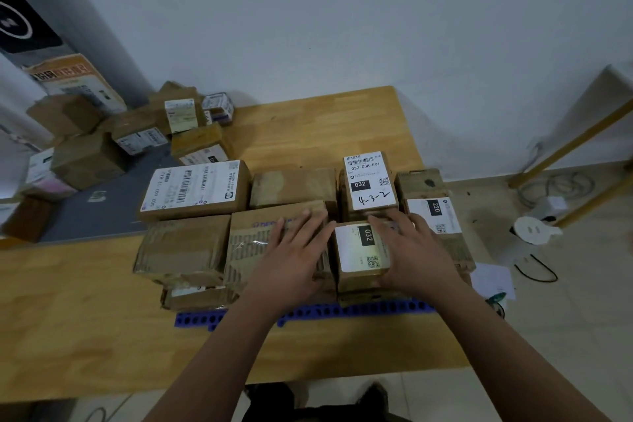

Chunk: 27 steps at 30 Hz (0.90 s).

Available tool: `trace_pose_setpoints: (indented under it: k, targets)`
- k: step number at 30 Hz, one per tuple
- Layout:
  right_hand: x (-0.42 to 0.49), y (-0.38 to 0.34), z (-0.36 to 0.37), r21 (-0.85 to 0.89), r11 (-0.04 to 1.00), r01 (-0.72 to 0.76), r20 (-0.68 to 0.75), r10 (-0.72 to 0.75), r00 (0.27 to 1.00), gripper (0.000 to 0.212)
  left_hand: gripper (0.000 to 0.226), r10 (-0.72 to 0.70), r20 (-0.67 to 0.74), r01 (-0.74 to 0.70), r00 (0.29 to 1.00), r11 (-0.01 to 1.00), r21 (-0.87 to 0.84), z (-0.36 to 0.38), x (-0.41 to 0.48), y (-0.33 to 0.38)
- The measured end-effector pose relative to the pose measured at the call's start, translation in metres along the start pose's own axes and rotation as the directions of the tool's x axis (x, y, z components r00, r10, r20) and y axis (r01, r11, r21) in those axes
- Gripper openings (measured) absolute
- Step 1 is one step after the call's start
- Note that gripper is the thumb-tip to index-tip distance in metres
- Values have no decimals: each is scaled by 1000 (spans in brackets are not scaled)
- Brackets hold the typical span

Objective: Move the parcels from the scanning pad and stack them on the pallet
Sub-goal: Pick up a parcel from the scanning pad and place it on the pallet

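pkgs (363,252) on pallet (376,308), pad (102,205) left

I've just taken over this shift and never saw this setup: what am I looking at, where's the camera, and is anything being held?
There is no machine: a person works bare-handed, and the single picture comes from a camera on their head, looking down. On the wooden table sits a blue pallet stacked with parcels. The left hand lies flat on a taped brown parcel, the right hand on the nearer parcel labelled 032; neither grips anything. More parcels wait on the grey scanning pad at the left.
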State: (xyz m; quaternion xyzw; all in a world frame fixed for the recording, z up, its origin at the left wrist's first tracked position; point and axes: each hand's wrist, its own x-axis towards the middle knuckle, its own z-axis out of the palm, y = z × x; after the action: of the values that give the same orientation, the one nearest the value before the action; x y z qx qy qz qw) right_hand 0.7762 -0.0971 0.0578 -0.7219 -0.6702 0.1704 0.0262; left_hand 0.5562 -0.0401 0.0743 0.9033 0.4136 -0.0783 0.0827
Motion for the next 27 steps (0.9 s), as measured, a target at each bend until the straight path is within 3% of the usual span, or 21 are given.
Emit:
trace_pose_setpoints:
  k: [12, 27]
  targets:
    - [0, 3, 17, 20, 997, -74, -31, 75, 997, 110, 86, 21, -30, -20, 999, 1000, 1, 1, -2, -1]
    - [-1, -2, 26, 21, 998, -61, 1, 61, 998, 114, 83, 30, -9, -29, 1000, 999, 30, -2, -2, -1]
